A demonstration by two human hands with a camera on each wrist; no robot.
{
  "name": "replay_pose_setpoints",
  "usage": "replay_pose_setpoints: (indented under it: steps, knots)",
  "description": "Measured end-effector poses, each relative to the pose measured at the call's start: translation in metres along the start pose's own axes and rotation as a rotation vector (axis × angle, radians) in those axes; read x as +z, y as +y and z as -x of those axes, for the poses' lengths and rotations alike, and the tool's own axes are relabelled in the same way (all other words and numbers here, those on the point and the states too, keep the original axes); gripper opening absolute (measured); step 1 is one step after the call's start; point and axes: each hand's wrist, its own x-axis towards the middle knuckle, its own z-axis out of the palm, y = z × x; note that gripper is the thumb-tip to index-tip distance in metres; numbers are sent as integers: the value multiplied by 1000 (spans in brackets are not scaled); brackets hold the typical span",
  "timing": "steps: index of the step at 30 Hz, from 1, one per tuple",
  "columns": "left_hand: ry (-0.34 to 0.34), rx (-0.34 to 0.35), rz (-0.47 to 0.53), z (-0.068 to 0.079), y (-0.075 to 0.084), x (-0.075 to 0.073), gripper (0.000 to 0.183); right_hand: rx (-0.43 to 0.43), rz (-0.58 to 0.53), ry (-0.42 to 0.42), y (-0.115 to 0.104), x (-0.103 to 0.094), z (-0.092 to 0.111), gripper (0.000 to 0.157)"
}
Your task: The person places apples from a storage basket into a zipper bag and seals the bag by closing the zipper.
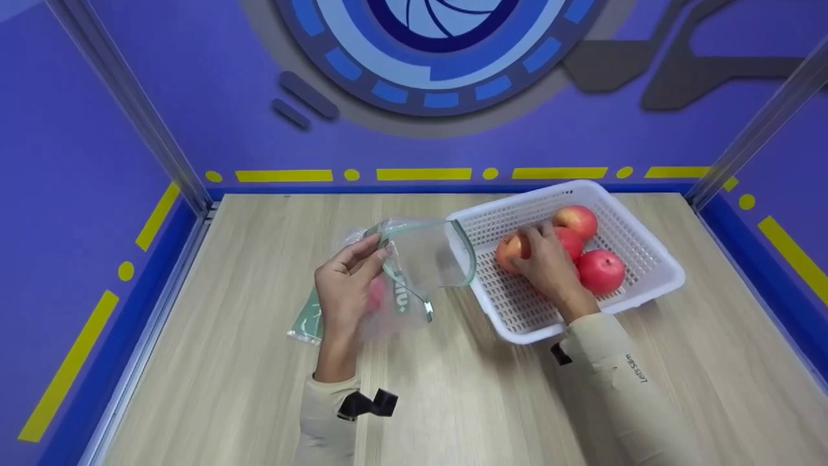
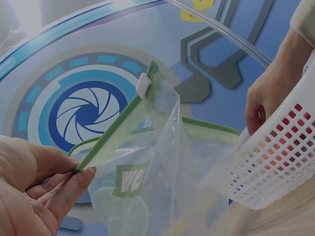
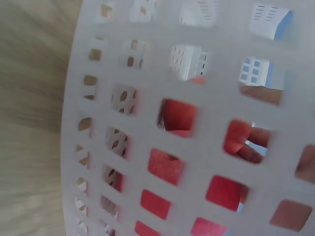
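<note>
A clear zip bag (image 1: 430,255) with a green zip edge and a white slider (image 2: 143,85) stands open-mouthed left of the basket. My left hand (image 1: 346,278) pinches its rim between thumb and fingers. Through the plastic, low in the bag, shows a red shape (image 1: 376,294). Inside the white perforated basket (image 1: 653,262), my right hand (image 1: 550,268) grips a yellow-red apple (image 1: 508,251), thumb on the near side and fingers over the top. More red apples (image 1: 601,272) lie beside that hand, partly covered by it. In the right wrist view the basket wall (image 3: 211,157) hides much of the hand.
Under the left hand lies more clear plastic with a green part (image 1: 308,319) on the wooden table (image 1: 226,362). Blue-purple panels (image 1: 401,145) enclose the table at the back and both sides. The bag's mouth overlaps the basket's left rim in the head view.
</note>
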Motion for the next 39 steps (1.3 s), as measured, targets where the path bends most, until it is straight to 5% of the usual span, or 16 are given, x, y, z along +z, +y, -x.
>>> replay_pose_setpoints:
  steps: [8,19,25,31,39]
  knots:
    - [-7,12,-23,0,-3,-1,25,25,-3,-45,-1,4,2,59]
    - [-26,52,-13,-1,-2,0,25,-19,16,46,-2,3,4,48]
    - [-10,46,-10,-3,1,1,25,17,-157,29,-7,-1,1,55]
    - [-22,38,-12,-5,-1,7,25,45,-386,116,-13,-6,6,63]
    - [-27,57,-16,-4,-6,12,26,-44,-668,244,-34,-11,22,67]
